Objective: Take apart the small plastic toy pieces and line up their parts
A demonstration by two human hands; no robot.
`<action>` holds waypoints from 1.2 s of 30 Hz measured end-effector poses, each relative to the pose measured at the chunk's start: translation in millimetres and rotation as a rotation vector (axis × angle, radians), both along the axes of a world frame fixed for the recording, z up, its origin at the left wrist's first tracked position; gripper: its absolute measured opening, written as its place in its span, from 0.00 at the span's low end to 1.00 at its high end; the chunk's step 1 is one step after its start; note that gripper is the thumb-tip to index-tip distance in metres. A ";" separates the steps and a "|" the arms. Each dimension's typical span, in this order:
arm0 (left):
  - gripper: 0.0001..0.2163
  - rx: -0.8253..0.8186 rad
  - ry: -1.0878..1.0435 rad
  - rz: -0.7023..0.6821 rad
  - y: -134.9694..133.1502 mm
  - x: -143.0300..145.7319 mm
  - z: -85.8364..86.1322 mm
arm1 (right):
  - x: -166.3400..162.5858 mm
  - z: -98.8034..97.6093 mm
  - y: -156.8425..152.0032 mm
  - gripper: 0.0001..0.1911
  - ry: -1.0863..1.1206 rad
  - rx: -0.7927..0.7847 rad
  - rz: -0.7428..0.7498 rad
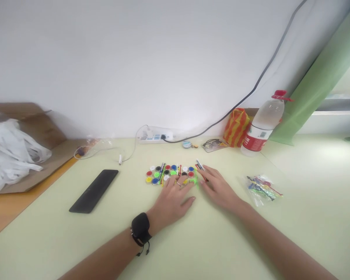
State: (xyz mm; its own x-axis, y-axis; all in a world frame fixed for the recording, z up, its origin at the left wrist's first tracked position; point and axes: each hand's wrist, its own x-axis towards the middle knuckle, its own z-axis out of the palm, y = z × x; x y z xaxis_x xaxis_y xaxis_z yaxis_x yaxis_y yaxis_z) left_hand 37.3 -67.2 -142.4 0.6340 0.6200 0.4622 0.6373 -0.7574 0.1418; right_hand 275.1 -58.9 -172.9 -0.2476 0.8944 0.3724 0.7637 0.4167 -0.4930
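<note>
L fingers [187,188] sl. spread over discs [167,172]; R fingers [210,175] bent, touching sticks [199,165].

a single head-worn camera looks forward and down from the person's side of the pale green table [221,249]; it faces the white wall [134,58], which fills most of the upper half; the view is wide, spanning from the cardboard box [43,130] at far left to the green curtain [317,74] at far right; the left hand [172,196] and right hand [218,189] lie near, below centre, reaching in from the bottom edge
</note>
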 end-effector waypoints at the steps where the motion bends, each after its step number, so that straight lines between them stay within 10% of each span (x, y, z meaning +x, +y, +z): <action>1: 0.17 0.003 0.006 -0.009 -0.2 -0.3 0.3 | 0.2 -1.8 0.4 0.24 -0.015 -0.003 0.011; 26: 0.19 -0.080 0.041 -0.072 -0.7 -1.5 1.6 | -13.8 5.2 -18.8 0.21 0.132 -0.068 0.130; 36: 0.21 -0.042 0.007 0.180 41.7 -34.2 0.8 | -15.6 8.7 -12.8 0.18 0.141 -0.076 0.198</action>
